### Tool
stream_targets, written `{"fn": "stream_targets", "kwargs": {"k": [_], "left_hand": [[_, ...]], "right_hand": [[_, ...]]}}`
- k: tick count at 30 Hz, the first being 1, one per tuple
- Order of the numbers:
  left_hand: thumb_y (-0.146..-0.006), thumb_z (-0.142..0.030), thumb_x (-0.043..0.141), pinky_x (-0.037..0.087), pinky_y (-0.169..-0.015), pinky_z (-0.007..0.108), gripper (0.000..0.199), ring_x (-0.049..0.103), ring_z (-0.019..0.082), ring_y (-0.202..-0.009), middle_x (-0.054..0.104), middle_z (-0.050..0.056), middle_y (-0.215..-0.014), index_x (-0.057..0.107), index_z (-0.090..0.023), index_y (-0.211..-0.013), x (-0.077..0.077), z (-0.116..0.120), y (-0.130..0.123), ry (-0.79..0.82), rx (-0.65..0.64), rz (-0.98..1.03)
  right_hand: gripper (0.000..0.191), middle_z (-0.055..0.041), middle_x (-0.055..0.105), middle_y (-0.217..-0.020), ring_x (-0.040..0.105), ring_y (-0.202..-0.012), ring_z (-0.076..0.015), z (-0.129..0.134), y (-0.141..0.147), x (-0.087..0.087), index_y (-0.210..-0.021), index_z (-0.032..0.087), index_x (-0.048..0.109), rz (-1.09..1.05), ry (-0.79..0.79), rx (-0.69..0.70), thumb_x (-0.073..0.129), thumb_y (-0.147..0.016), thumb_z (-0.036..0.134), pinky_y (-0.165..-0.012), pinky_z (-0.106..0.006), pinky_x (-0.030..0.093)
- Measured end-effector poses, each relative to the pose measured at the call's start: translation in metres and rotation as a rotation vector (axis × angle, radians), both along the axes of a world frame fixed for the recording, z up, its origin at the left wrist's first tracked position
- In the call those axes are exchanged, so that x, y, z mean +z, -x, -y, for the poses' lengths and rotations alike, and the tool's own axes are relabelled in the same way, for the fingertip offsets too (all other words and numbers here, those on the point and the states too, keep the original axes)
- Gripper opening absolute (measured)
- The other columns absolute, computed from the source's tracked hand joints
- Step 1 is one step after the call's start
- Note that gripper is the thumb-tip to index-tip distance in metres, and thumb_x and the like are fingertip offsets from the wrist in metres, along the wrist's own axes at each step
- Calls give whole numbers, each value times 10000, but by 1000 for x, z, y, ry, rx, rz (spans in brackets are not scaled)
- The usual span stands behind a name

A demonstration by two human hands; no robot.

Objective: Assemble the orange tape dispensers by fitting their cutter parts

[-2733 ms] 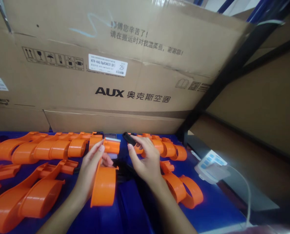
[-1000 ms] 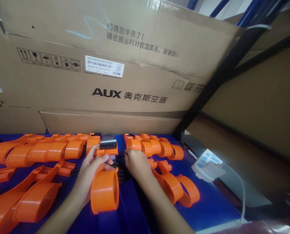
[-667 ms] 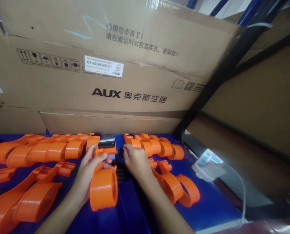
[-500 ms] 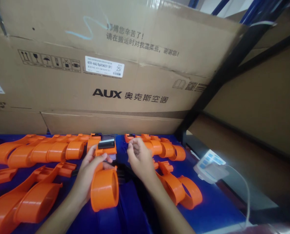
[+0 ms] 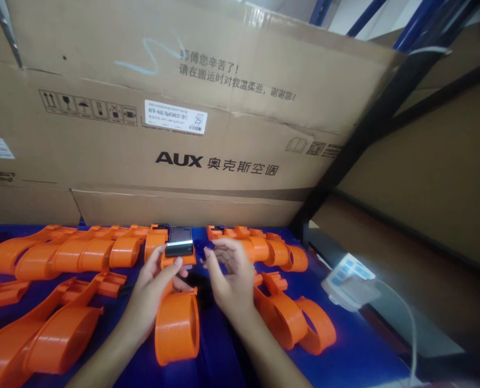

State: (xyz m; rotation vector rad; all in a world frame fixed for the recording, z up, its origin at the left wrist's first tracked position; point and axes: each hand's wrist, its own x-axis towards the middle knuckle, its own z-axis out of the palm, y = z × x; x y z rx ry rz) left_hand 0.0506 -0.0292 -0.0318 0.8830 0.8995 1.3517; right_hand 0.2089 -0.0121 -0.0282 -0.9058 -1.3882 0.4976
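Note:
My left hand (image 5: 150, 288) grips an orange plastic tape dispenser (image 5: 175, 327), its round hub hanging toward me. Across its top end runs a black roller or strip (image 5: 179, 251) with a white toothed edge along it. The thumb presses on the orange part just below that strip. To the right of the dispenser, and apart from it, my right hand (image 5: 234, 283) is raised with fingers curled but spread, and nothing shows between them. A phone-like dark rectangle (image 5: 181, 234) lies on the blue surface just behind the dispenser's top.
Rows of similar orange dispensers (image 5: 64, 256) lie on the left of the blue surface (image 5: 356, 345), with more dispensers (image 5: 285, 318) on the right. A white device with a cord (image 5: 350, 281) sits at the right edge. Behind stands a large cardboard box (image 5: 223, 129), beside a dark rack post (image 5: 345, 145).
The dispenser's top has tilted, so its toothed edge shows a little lower. My right hand's fingers have spread from a closer pinch. The view has shifted slightly.

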Motion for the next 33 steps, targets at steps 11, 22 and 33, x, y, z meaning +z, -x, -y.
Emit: {"fn": "stream_targets", "kwargs": {"k": [11, 22, 33], "left_hand": [[-854, -423, 778, 612, -705, 279, 418, 748, 164, -643, 722, -14, -826, 569, -235, -1164, -6, -5, 1, -35, 6, -19], [-862, -417, 777, 620, -713, 300, 414, 781, 229, -792, 755, 32, -927, 599, -232, -1187, -4, 0, -1, -67, -28, -64], [-850, -395, 784, 617, -756, 281, 426, 758, 268, -1021, 761, 26, -897, 619, -251, -1215, -2, 1, -3, -76, 29, -82]], "right_hand": [[113, -45, 645, -906, 648, -812, -187, 0, -2, 4, -928, 225, 549, 393, -243, -8, 598, -907, 124, -728, -316, 544], [154, -25, 597, -792, 589, -692, -163, 3, -12, 5, -823, 230, 450, 611, -212, 17, 545, -928, 169, -635, -281, 454], [123, -45, 573, -887, 564, -780, -183, 2, -19, 18, -846, 229, 465, 665, -184, 152, 545, -920, 171, -679, -299, 451]]}}
